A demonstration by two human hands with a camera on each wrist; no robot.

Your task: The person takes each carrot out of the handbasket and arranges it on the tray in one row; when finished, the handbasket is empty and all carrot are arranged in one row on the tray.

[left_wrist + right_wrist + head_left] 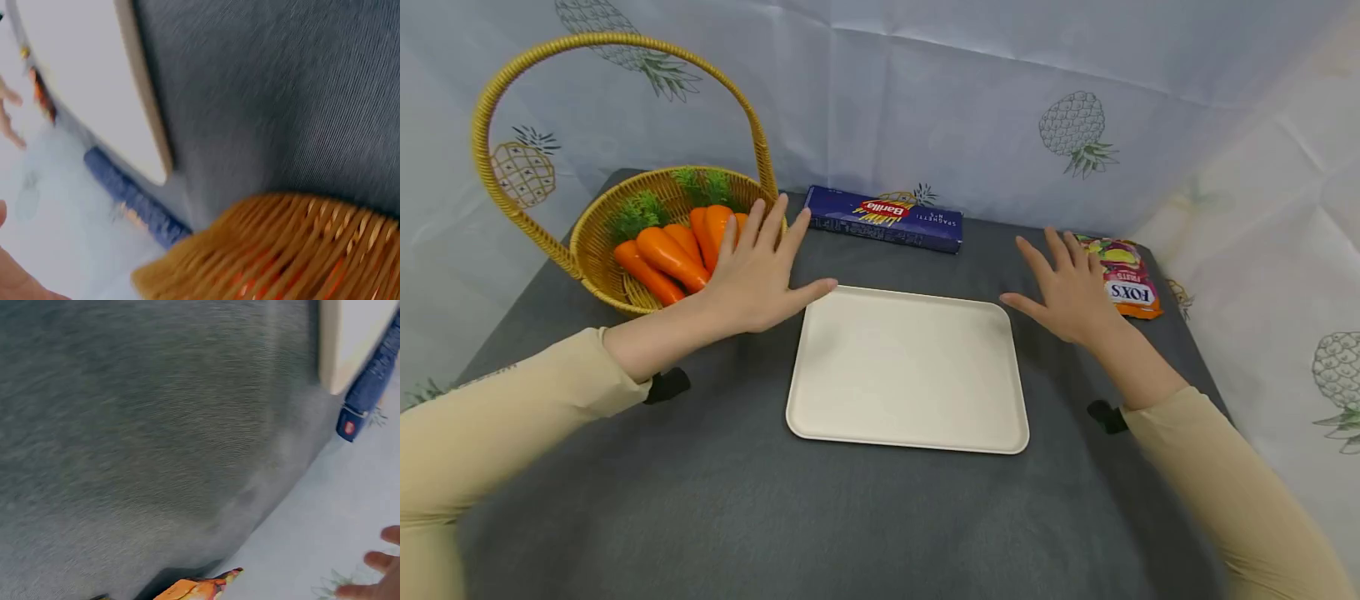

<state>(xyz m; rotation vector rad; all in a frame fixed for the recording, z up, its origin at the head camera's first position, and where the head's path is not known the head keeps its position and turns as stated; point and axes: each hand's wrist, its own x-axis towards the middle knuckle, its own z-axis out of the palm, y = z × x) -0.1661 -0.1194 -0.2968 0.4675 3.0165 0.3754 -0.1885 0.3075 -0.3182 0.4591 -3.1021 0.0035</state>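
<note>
My left hand [752,279] hovers with spread fingers in front of the right side of a wicker basket [602,287] and holds nothing. Several orange carrots [672,257] with green tops lie in that basket, partly hidden by the hand. On the other side, my right hand [1067,292] is held in the air, fingers extended, beside a red and orange Fox's candy bag [1131,287] whose left part it covers. Between the two hands a cream rectangular tray [910,375] lies flat with nothing on it. In the left wrist view the basket's woven wall [294,244] is close below.
A blue Barilla spaghetti box [883,218] lies behind the tray, near the back edge of the dark grey table [880,517]. The basket's tall arched handle [617,40] rises at the left. A pineapple-print cloth [925,100] hangs behind the table.
</note>
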